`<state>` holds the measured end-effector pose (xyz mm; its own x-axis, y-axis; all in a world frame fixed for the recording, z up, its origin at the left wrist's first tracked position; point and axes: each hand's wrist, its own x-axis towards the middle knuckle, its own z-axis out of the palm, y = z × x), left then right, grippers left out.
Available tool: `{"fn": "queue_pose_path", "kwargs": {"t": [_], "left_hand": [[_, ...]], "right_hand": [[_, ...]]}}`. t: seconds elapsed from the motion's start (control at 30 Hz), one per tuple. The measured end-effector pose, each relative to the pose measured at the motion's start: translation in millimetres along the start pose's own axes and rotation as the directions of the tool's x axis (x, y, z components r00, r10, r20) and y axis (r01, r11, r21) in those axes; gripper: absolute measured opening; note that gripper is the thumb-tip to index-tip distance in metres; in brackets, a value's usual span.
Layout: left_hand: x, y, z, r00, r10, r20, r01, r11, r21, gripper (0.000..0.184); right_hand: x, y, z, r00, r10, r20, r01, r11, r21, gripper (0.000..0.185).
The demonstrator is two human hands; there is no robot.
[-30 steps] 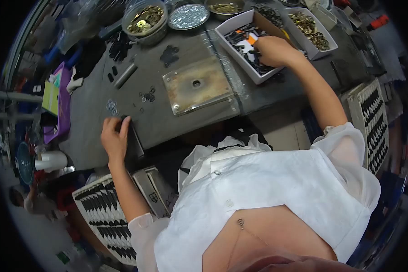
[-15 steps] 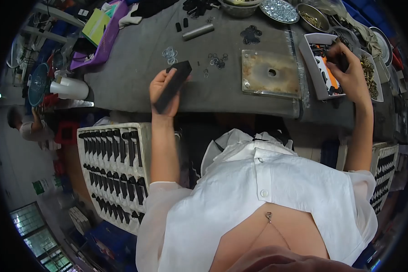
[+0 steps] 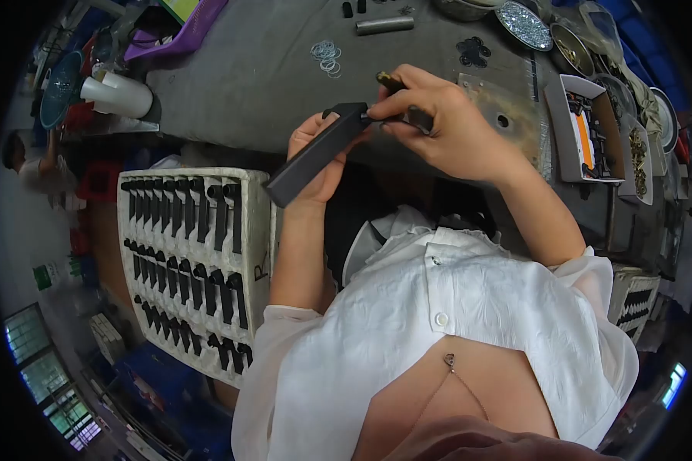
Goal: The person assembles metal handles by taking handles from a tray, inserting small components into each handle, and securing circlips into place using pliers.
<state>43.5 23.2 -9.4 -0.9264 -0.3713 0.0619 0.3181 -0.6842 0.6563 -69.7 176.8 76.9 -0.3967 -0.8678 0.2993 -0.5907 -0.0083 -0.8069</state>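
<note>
My left hand is closed around a long black rectangular bar, which slants from its low near end up to the right. The thumb lies along its upper end. My right hand pinches a small dark part against that upper end, its thin stem pointing at the bar. A brass-coloured piece sticks out between the right fingers; I cannot tell whether it belongs to the same part. Beyond the hands lie thin clear rings on the grey table.
Right of my hands are a stained metal plate, a white box of black parts and a tray of brass parts. Farther back lie black rings and a metal cylinder. A foam crate of black pieces stands lower left.
My right hand has left the white box and moved left to the bar's upper end, bringing small parts. My left hand has shifted right with the bar. The view has tilted and shifted slightly.
</note>
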Motion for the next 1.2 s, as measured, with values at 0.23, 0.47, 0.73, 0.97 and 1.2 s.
{"fn": "queue_pose_path", "kwargs": {"t": [0.23,0.47,0.73,0.97,1.2], "left_hand": [[-2,4,-24,1.000,-0.025,0.008,0.023,0.982,0.186,0.014],[-6,8,-30,0.983,0.046,-0.178,-0.020,0.989,0.147,0.012],[-6,14,-38,0.986,0.100,-0.130,-0.108,0.992,-0.060,0.018],[11,16,-39,0.983,0.004,-0.182,-0.009,1.000,-0.027,0.027],[8,8,-29,0.999,-0.047,0.020,0.050,0.982,-0.181,0.031]], "right_hand": [[5,1,29,0.989,0.105,-0.106,-0.107,0.994,-0.020,0.021],[7,7,39,0.975,0.202,-0.092,-0.209,0.976,-0.067,0.017],[6,4,30,0.964,0.123,-0.235,-0.127,0.992,-0.004,0.015],[-4,14,30,0.952,0.097,-0.291,-0.109,0.994,-0.026,0.017],[-11,2,21,0.949,0.162,-0.269,-0.156,0.987,0.045,0.013]]}}
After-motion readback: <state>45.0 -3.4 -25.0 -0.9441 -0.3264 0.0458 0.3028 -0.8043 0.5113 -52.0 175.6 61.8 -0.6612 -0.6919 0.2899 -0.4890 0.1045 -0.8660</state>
